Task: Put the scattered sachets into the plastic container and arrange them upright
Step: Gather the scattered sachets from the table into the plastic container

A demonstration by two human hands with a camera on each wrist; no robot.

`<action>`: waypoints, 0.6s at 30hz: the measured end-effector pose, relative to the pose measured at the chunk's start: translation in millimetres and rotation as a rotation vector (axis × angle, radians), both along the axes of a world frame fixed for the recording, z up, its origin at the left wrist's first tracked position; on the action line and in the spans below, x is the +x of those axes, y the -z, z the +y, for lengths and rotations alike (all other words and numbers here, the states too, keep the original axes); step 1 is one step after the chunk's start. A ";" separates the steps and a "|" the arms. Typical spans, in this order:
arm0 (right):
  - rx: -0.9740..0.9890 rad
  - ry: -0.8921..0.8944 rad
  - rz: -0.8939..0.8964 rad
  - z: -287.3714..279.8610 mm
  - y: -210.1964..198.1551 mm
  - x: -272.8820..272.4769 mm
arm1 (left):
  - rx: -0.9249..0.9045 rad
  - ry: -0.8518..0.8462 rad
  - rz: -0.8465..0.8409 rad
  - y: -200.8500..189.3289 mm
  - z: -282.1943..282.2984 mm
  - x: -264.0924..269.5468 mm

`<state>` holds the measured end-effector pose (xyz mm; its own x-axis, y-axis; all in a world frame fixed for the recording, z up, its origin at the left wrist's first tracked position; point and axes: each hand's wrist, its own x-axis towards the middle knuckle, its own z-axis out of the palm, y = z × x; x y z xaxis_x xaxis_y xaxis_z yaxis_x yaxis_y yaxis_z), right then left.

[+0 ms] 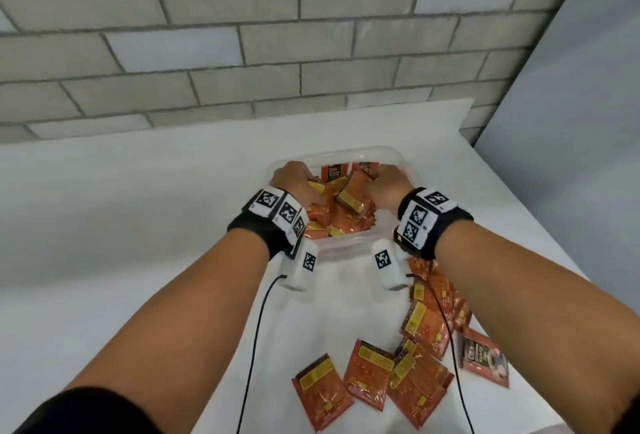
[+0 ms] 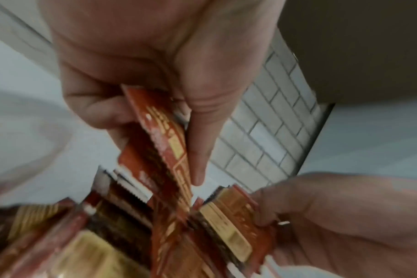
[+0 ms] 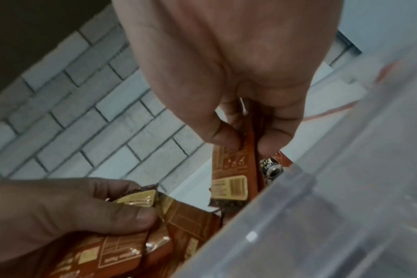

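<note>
Both hands down in the clear plastic container [image 1: 346,249], left hand [image 2: 141,79] and right hand [image 3: 229,79] each pinching a red-orange foil sachet [image 2: 164,143] between thumb and fingers.

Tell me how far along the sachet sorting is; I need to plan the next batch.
Partly done. The plastic container already holds many sachets, a few upright at the back, most in a jumble. In hand: the left hand and right hand are inside it, each pinching a sachet. Left: a scatter of loose sachets lies on the white table, near the right forearm.
</note>
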<state>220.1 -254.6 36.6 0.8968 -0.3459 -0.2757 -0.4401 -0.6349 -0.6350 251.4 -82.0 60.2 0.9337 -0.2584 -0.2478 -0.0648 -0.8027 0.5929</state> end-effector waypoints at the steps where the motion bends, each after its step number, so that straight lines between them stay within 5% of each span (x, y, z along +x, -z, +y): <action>1: -0.056 -0.014 0.047 1.1 4.3 4.8 | 0.019 0.009 0.023 5.1 -4.1 1.6; 4: -0.176 -0.041 0.074 5.6 13.8 13.8 | 0.048 0.018 0.047 14.4 -11.2 2.6; 11: -0.107 -0.135 0.037 8.6 5.5 2.9 | -0.007 -0.003 0.046 11.8 -4.8 -6.0; 18: 0.080 -0.110 -0.218 -6.0 -32.3 -54.6 | -0.207 0.137 -0.014 -24.9 19.2 -57.4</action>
<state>165.5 -260.6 68.9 0.9692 -0.2274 -0.0945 -0.2183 -0.6155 -0.7573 194.0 -62.8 85.2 0.8894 -0.4269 -0.1633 -0.1743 -0.6471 0.7422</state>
